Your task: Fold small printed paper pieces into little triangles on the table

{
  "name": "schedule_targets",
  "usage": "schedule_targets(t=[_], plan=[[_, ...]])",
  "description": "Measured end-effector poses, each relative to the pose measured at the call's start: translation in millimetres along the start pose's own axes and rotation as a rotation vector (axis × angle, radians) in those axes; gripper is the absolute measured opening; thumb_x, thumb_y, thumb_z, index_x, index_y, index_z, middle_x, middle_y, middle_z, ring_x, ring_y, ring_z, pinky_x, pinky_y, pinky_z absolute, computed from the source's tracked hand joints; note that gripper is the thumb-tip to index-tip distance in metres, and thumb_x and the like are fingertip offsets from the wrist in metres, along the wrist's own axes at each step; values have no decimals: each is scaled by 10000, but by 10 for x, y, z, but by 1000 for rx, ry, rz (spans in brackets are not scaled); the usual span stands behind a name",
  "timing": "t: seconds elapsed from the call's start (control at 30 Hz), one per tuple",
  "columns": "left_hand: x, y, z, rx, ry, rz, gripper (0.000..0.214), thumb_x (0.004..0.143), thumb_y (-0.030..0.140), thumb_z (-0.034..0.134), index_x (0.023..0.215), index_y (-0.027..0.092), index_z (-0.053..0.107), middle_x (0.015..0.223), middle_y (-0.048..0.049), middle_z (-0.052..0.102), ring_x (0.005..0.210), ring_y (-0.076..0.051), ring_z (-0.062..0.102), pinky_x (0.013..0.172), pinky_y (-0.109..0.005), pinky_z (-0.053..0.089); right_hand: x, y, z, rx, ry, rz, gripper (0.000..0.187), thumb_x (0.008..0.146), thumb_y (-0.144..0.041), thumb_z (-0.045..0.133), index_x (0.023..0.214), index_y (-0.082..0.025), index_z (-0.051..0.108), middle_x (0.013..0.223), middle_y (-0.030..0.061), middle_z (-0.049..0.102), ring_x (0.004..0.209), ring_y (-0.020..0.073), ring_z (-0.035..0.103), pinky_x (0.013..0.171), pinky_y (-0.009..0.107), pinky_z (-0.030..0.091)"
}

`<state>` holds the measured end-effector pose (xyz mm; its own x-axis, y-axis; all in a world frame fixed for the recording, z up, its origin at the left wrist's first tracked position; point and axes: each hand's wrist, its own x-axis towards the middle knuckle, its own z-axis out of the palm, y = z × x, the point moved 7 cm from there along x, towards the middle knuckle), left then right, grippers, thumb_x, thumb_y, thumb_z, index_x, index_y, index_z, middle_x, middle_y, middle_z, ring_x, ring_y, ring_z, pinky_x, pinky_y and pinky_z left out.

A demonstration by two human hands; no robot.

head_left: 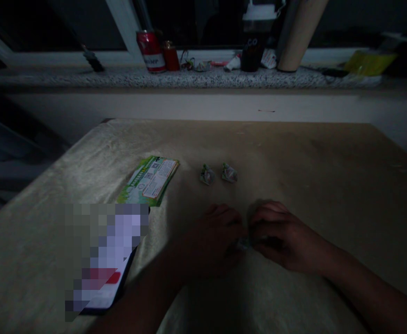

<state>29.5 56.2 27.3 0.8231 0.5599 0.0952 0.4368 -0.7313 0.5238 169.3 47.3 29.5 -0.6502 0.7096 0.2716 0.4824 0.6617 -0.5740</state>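
Observation:
My left hand and my right hand rest close together on the cloth-covered table, fingers curled and pinched on a small pale piece of folded paper between them. Most of that piece is hidden by my fingers. Beyond my hands lie two small folded paper shapes, one on the left and one on the right, side by side and apart from my hands. A green printed paper strip lies to the left of them.
A phone with a lit, blurred screen lies at the near left. On the stone windowsill behind the table stand a red can, a small red bottle, a dark cup, a cardboard tube and scraps.

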Motion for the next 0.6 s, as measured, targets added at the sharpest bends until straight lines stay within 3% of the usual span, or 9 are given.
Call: schedule_targets(t=[0.1, 0.2, 0.47, 0.6], plan=[[10, -32, 48, 8, 18, -44, 296, 860, 216, 721, 1155, 228, 714, 1094, -70, 637, 1077, -272, 568, 970, -442, 460, -7, 40, 7, 14, -2, 31, 80, 871, -133, 738, 887, -211, 734, 956, 28, 677, 1003, 213, 640, 948, 428, 443], [7, -68, 57, -24, 58, -94, 284, 833, 209, 752, 1115, 242, 741, 1117, -73, 625, 1112, -283, 557, 984, -458, 458, -16, 79, 31, 8, 6, 74, 78, 852, -153, 771, 870, -214, 726, 996, 34, 668, 1043, 225, 635, 954, 437, 431], [-38, -155, 51, -25, 33, -249, 314, 820, 281, 810, 1125, 352, 790, 1493, -95, 500, 1431, -342, 411, 1155, -575, 330, -86, 173, 108, -44, 96, 259, 115, 781, -203, 847, 777, -256, 745, 1113, 46, 675, 1142, 290, 614, 970, 496, 415], [-32, -179, 43, -15, 9, -300, 314, 818, 321, 820, 1127, 374, 795, 1579, -103, 431, 1503, -361, 337, 1181, -592, 293, -123, 219, 103, -74, 61, 293, 131, 782, -172, 831, 807, -292, 782, 1206, 48, 670, 1213, 320, 599, 1013, 547, 383]])
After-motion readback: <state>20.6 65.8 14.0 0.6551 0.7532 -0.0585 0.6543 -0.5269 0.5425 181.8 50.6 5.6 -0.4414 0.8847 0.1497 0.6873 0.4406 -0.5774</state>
